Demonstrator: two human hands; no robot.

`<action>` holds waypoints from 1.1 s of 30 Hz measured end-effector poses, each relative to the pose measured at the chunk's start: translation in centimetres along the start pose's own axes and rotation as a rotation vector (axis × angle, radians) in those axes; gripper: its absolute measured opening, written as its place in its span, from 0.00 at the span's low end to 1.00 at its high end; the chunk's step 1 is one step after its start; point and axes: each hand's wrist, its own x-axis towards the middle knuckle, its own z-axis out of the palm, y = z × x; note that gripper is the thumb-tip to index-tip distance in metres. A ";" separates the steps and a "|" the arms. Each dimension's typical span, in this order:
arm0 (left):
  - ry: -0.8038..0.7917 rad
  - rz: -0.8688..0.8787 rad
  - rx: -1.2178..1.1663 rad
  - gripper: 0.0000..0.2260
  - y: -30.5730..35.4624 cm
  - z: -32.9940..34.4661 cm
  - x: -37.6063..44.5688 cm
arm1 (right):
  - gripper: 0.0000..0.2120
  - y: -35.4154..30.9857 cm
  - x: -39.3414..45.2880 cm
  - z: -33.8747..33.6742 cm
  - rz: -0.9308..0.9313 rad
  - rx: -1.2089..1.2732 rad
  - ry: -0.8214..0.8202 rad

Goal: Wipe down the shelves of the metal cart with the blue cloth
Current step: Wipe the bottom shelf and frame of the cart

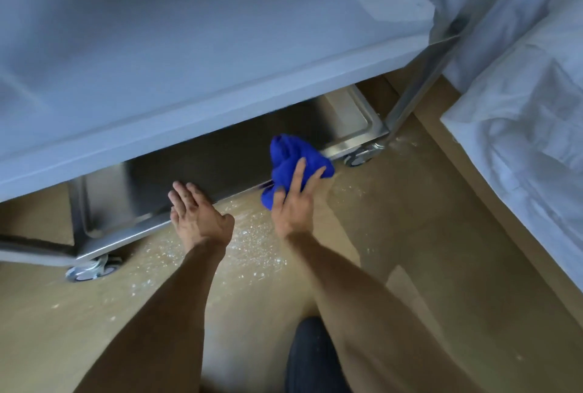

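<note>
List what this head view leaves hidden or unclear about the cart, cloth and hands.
- Bottom shelf: most of its surface is hidden under the shelf above.
- Cart: left side cut off by the frame edge.
- Cloth: right hand covers part; grip unclear.
- Left hand: whether it touches the rim is unclear.

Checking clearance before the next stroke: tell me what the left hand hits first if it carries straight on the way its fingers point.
The left hand points into the gap under the upper shelf. Its fingertips already seem to touch the bottom shelf; depth is unclear.
</note>
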 end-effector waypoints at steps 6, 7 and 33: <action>0.165 -0.008 -0.156 0.26 -5.9 -3.3 -3.7 | 0.28 -2.9 -2.2 -0.9 0.021 -0.007 -0.101; 0.200 -0.085 -0.175 0.24 -7.4 -3.6 -4.4 | 0.28 -2.6 -2.0 -1.2 -0.025 -0.059 -0.071; 0.503 -0.598 -0.606 0.15 -19.7 -4.6 0.3 | 0.31 -21.2 -11.6 10.3 -0.810 -0.219 -0.240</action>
